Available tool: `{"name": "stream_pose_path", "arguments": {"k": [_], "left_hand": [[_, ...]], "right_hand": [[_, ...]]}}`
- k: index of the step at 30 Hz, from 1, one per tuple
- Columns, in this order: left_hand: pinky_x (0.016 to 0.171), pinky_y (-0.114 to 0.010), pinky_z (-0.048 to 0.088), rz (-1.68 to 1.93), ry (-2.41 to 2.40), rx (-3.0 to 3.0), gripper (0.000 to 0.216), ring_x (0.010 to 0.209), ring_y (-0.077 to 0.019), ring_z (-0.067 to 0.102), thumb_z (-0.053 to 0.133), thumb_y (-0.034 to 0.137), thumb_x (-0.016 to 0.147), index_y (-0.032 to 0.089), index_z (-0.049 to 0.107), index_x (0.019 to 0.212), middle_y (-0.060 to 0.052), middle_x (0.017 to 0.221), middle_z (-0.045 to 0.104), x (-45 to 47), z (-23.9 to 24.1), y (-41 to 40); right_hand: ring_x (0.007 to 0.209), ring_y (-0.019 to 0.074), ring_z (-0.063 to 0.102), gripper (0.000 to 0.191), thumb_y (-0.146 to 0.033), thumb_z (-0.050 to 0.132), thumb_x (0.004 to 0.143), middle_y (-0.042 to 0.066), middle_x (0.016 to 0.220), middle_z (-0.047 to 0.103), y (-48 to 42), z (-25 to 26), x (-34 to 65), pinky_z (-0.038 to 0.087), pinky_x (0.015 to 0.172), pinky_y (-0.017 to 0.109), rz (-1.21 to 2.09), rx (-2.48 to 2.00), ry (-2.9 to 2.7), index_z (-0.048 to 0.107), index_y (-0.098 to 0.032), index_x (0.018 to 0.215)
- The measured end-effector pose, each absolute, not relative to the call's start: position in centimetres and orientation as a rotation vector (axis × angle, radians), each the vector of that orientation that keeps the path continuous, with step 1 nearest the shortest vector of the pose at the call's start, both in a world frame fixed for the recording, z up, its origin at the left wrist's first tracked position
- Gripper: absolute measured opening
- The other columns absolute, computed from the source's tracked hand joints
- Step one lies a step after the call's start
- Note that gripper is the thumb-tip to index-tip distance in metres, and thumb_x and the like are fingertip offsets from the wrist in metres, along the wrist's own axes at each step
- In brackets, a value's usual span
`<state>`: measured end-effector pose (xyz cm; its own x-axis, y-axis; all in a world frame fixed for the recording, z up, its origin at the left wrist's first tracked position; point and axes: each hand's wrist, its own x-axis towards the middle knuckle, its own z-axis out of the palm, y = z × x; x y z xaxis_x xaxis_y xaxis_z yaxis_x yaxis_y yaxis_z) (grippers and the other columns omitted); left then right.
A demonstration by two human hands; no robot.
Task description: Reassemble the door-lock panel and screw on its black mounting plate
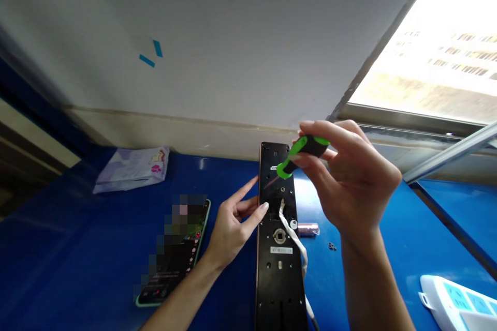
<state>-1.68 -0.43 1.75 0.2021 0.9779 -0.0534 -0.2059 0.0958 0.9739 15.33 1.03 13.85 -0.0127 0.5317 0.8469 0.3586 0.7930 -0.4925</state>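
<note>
A long black door lock panel (280,284) lies on the blue table, its back face with screw holes and a square-holed socket turned up. My left hand (235,220) grips its left edge, thumb on the face and fingers along the side. Above the panel's upper part, my right hand (349,176) is closed around the handle of a green and black screwdriver (306,151). The thin shaft slants down to the left towards the panel's left edge; whether the tip touches it I cannot tell. A white-wrapped cable (294,238) runs out of the panel's opening and down its right side.
Small dark screws (332,246) lie in a cluster right of the panel, near a brownish wrapped cylinder (309,229). A phone (174,258) lies to the left, with a purple-white packet (132,168) behind it. A white power strip (460,300) sits at the lower right. The wall (217,62) rises behind.
</note>
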Motion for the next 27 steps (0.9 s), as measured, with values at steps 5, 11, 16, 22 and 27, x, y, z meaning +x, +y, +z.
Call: {"name": "stream_pose_path", "arguments": {"k": [5,11,16,22,27], "left_hand": [[0.104,-0.047,0.063,1.101,0.944,1.084,0.094,0.118,-0.0377,0.077,0.084,0.050,0.086,0.010,0.045,0.162,-0.013,0.117,0.084,-1.7,1.7,-0.6],[0.101,-0.045,0.065,1.124,0.943,1.072,0.090,0.115,-0.0372,0.079,0.085,0.050,0.085,0.010,0.052,0.158,-0.012,0.114,0.084,-1.5,1.8,-0.6],[0.101,-0.044,0.066,1.143,0.931,1.052,0.089,0.112,-0.0344,0.080,0.087,0.048,0.084,0.011,0.052,0.157,-0.013,0.118,0.083,-1.3,1.7,-0.7],[0.102,-0.044,0.066,1.171,0.936,1.041,0.092,0.110,-0.0336,0.081,0.091,0.047,0.080,0.011,0.053,0.156,-0.014,0.120,0.083,-1.1,1.4,-0.5],[0.105,-0.044,0.064,1.196,0.961,1.098,0.083,0.114,-0.0325,0.080,0.086,0.048,0.086,0.012,0.056,0.155,-0.012,0.119,0.084,-0.9,1.0,-0.4]], "right_hand": [[0.102,0.0249,0.072,0.041,-0.017,0.066,0.100,0.008,0.120,0.074,1.1,13.8,15.1,0.067,0.081,0.044,0.147,-0.714,-1.687,0.073,-0.033,0.137],[0.098,0.0241,0.076,0.038,-0.015,0.073,0.097,0.007,0.117,0.076,0.7,13.8,14.7,0.069,0.081,0.042,0.275,-0.716,-1.660,0.075,-0.032,0.131],[0.091,0.0223,0.072,0.034,-0.019,0.080,0.092,0.004,0.102,0.070,1.1,13.7,14.9,0.068,0.075,0.041,0.217,-0.777,-1.588,0.077,-0.033,0.123],[0.118,0.0281,0.077,0.054,-0.010,0.073,0.093,0.004,0.127,0.077,0.7,14.2,15.6,0.071,0.093,0.045,0.328,-0.810,-1.742,0.065,-0.033,0.142],[0.111,0.0259,0.079,0.048,-0.013,0.080,0.090,0.000,0.122,0.077,-0.5,15.6,16.8,0.072,0.090,0.045,0.211,-0.847,-1.625,0.069,-0.036,0.131]]}}
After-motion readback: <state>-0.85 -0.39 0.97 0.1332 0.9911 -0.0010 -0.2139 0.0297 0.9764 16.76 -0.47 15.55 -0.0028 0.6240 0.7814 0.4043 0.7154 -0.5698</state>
